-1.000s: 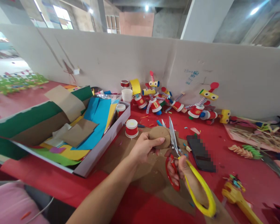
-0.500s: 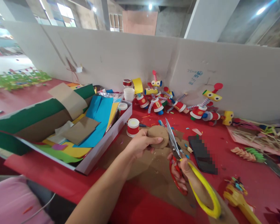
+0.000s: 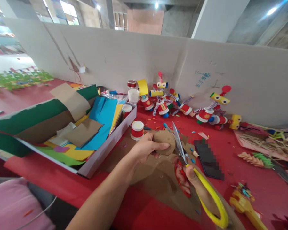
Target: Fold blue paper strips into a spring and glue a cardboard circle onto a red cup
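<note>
Between thumb and fingers, my left hand (image 3: 147, 148) pinches a round brown cardboard disc (image 3: 162, 139). My right hand (image 3: 190, 179) is wrapped round the scissors (image 3: 180, 145), which have one yellow and one red handle. Their blades point up and away, right beside the disc's right edge. Whether the blades touch the cardboard I cannot tell. Below both hands lies a brown cardboard sheet (image 3: 148, 179) on the red tabletop. A red-and-white paper cup (image 3: 137, 130) stands upside down just beyond my left hand.
At left is an open box (image 3: 105, 147) of coloured paper and cardboard. A phone (image 3: 207, 159) and a yellow glue gun (image 3: 247, 204) lie at right. Several paper-cup figures (image 3: 204, 115) stand along the grey partition (image 3: 134, 54) at the back.
The disc has turned slightly in my left hand, and the scissors' blades have come closer together beside its edge. The camera view has shifted a little.
</note>
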{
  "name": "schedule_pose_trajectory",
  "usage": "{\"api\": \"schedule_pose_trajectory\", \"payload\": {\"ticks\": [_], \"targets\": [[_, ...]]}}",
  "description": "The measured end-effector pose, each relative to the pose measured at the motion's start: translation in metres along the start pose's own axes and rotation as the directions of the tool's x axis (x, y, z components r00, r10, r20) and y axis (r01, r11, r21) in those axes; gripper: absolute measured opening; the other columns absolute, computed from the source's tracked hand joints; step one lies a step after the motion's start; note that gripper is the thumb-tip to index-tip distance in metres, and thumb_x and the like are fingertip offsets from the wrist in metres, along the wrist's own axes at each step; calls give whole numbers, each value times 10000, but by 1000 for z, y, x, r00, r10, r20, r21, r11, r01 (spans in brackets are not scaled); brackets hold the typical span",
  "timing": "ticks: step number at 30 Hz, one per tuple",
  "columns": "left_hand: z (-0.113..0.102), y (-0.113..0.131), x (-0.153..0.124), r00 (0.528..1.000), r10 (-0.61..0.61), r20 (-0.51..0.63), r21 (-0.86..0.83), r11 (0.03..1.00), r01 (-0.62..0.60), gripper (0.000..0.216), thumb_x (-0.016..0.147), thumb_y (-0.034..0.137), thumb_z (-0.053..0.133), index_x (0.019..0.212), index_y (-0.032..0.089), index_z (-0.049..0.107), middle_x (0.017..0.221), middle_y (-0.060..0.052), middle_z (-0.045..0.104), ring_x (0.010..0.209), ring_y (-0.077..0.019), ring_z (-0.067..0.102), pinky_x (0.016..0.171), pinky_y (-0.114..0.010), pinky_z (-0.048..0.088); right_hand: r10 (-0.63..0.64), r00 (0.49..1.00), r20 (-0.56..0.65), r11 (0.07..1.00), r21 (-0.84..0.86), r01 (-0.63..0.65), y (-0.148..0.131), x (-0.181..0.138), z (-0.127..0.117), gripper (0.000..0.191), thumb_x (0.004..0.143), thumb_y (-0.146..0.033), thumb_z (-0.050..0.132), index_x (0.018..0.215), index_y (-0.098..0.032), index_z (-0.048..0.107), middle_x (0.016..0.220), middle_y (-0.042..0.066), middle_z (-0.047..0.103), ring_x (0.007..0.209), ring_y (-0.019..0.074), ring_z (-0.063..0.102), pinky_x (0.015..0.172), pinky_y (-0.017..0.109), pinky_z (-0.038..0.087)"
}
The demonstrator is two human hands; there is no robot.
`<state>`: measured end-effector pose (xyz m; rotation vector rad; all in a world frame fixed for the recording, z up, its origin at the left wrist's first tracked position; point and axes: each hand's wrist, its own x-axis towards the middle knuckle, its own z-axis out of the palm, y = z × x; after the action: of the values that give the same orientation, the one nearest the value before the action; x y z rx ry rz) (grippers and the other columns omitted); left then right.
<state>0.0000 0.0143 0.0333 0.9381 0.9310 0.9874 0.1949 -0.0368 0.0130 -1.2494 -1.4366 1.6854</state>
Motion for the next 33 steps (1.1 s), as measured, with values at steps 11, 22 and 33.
{"api": "schedule_pose_trajectory", "payload": {"ticks": [11, 22, 33], "targets": [[-7, 3, -1, 1000, 8, 8, 25, 1000, -9, 208, 576, 258, 762, 712, 133, 667, 564, 7, 571, 396, -47, 418, 321, -171, 265, 59, 996, 72, 997, 39, -62, 3, 2, -6, 522, 754, -715, 418, 968, -239, 437, 556, -84, 316, 394, 43, 197, 336, 168, 174], [-16, 10, -2, 998, -54, 25, 63, 997, 52, 248, 566, 247, 768, 756, 124, 667, 614, -9, 598, 410, -37, 418, 323, -165, 223, 87, 996, 38, 996, 17, -87, -4, 0, -1, 485, 803, -671, 389, 994, -228, 433, 490, -115, 350, 282, 21, 209, 249, 129, 248], [-24, 12, 2, 977, 37, -209, -10, 999, -40, 303, 551, 239, 788, 800, 117, 665, 755, -54, 674, 654, -132, 616, 594, -231, 481, 36, 986, -166, 950, 312, 18, -6, 16, -8, 554, 719, -750, 418, 949, -246, 432, 432, -114, 392, 242, 47, 293, 211, 142, 297]]}}
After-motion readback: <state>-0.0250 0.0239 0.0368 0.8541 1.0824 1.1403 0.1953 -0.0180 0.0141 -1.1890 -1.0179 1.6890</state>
